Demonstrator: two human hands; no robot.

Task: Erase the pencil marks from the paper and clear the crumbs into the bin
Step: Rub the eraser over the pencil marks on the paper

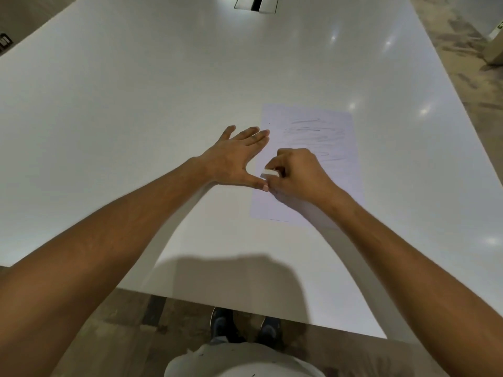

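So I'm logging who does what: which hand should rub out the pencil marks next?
The right hand: it already grips the eraser over the paper, while the left hand lies flat at its edge.

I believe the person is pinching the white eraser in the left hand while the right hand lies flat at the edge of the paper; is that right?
The hands are swapped. The head view shows the right hand pinching the white eraser, while the left hand lies flat at the edge of the paper.
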